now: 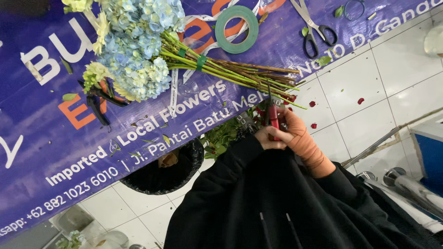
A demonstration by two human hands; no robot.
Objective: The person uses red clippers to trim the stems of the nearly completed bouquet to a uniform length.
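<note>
Pruners (272, 115) sit pinched in both my hands (266, 136), (295, 133), just below the bouquet (152, 55) stems; scissors (314, 27) lie beyond.

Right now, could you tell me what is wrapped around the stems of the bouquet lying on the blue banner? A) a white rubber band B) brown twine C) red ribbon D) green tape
D: a band of green tape circles the stems of the bouquet, matching the green tape roll lying on the banner beside it.
</note>
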